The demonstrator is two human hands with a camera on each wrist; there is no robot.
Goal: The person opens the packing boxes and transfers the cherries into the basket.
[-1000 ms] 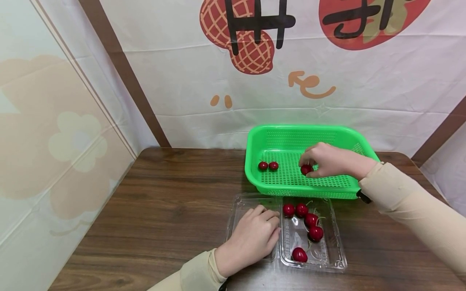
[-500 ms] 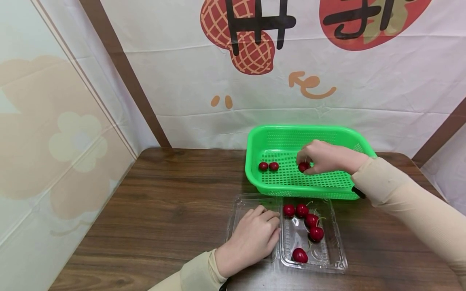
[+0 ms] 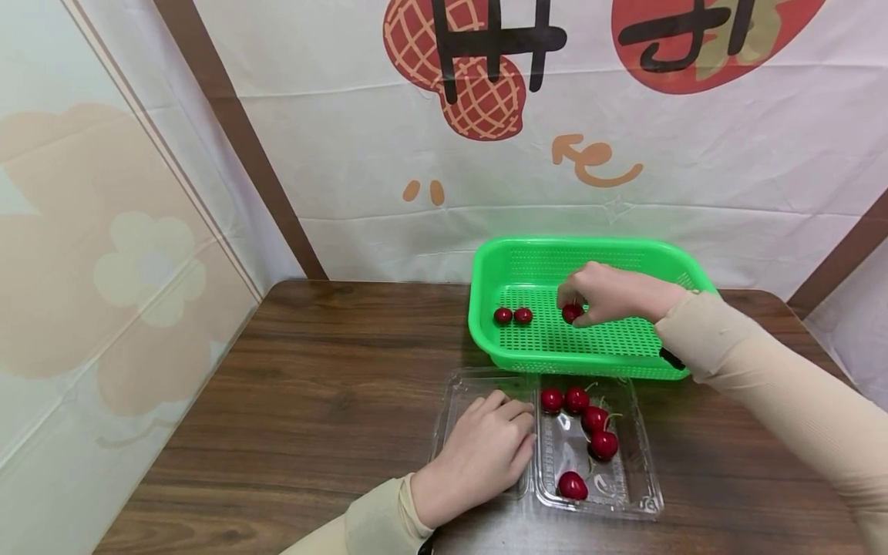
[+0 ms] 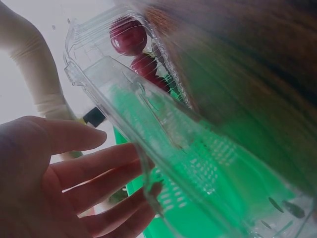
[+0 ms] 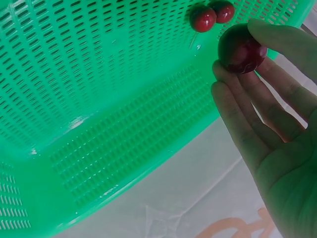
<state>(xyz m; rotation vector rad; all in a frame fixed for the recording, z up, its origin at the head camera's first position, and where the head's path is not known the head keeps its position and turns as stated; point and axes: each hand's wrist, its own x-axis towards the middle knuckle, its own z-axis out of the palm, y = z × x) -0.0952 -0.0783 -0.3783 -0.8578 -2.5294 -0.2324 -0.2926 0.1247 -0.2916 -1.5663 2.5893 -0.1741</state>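
My right hand (image 3: pixel 610 293) pinches a dark red cherry (image 5: pixel 242 48) between thumb and fingertips, over the floor of the green basket (image 3: pixel 583 366). Left of it in the head view, two cherries (image 3: pixel 512 316) lie side by side in the basket. In front stands a hinged clear plastic box (image 3: pixel 641 462), opened out flat. Its right half holds several cherries (image 3: pixel 573 486), some with stems. My left hand (image 3: pixel 479 455) rests on the left half, fingers relaxed, fingertips at the middle ridge; the left wrist view shows them touching the plastic edge (image 4: pixel 143 163).
Everything stands on a brown wooden table (image 3: pixel 333 393). A printed white cloth (image 3: pixel 361 154) hangs right behind the table and the basket, and another cloth (image 3: pixel 104 254) closes off the left side. The box sits directly against the basket's near side.
My right hand has moved a little left and back over the basket with the cherry, closer to the two lying there. My left hand has stayed in place on the box.
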